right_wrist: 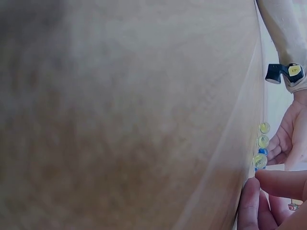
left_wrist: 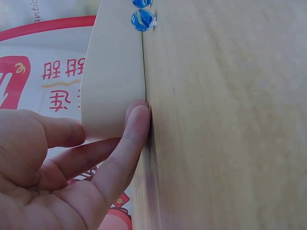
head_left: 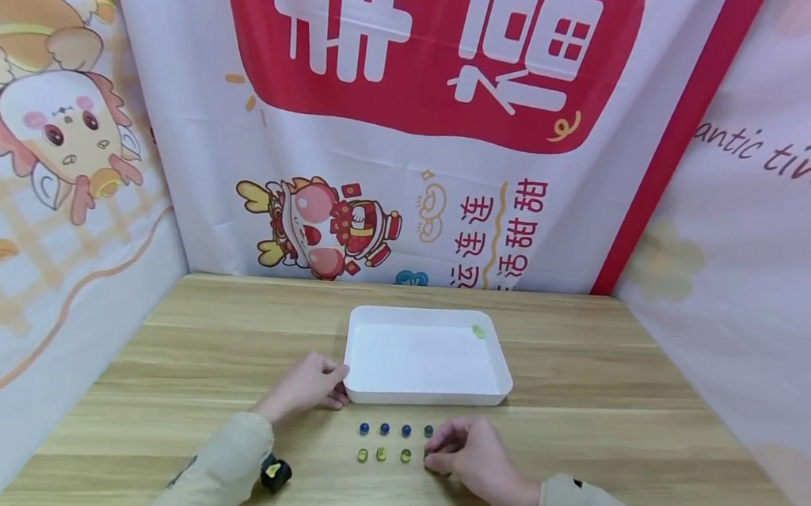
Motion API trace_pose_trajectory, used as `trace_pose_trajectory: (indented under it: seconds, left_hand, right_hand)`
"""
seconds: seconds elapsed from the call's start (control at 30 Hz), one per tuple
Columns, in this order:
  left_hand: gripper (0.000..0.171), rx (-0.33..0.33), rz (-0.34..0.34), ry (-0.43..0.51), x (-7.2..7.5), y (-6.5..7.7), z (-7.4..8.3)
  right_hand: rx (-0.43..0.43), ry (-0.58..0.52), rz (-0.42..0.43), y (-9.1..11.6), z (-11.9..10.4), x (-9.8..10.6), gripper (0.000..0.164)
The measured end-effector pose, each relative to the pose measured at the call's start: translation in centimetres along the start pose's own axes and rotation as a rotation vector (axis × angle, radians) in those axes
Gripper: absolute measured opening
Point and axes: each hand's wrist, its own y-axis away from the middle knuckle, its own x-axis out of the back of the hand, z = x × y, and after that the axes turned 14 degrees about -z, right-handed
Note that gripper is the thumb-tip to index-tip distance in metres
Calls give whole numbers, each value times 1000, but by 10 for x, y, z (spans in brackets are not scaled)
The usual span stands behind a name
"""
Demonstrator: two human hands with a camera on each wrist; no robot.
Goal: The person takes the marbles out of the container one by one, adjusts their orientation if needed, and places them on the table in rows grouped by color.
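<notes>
A white rectangular tray (head_left: 430, 399) stands on the table, with greenish-yellow marbles (head_left: 479, 332) in its far right corner. My left hand (head_left: 311, 384) grips the near left corner of the tray, thumb at the rim and fingertips (left_wrist: 139, 120) low against the wall. In front of the tray lie a row of several blue marbles (head_left: 385, 428) and, nearer me, three yellow-green marbles (head_left: 381, 454). At the right end of the yellow row, my right hand (head_left: 471, 457) pinches a marble down at the tabletop, its fingers hiding most of it. The rightmost blue marble (head_left: 429, 430) sits beside these fingers.
The wooden table (head_left: 583, 362) is bounded by a printed cloth (head_left: 413, 150) at the back and cloth panels at both sides. A black device (head_left: 276, 475) is strapped to the left wrist.
</notes>
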Motion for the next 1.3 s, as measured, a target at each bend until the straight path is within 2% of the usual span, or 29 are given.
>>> trace_pose_trajectory:
  seconds: [0.5,0.93,1.3]
  left_hand:
    - [31,-7,1,7,0,0,0]
    - [31,-3,-1,9,0,0,0]
    - [31,-32,-20,31,0,1,-1]
  right_hand:
    - [11,60,1,0,-2,0,22]
    - [17,32,-5,0,-3,1,22]
    - [15,31,-20,0,-4,4,25]
